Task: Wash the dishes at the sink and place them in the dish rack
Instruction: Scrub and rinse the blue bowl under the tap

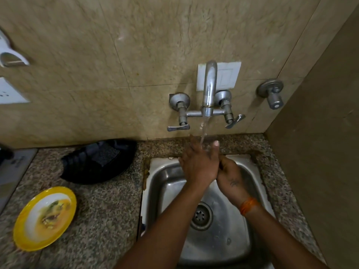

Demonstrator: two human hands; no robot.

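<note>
Lying well left of the fingers [195,146]: plate [45,218].

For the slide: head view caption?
Both hands rinse under the running tap; dirty yellow plate waits on the counter.

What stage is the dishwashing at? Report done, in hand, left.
Done: nothing visibly; the sink holds no dishes. In hand: both hands, left hand and right hand, rub together under the running tap. Left: the soiled yellow plate on the counter needs washing and racking.
</note>
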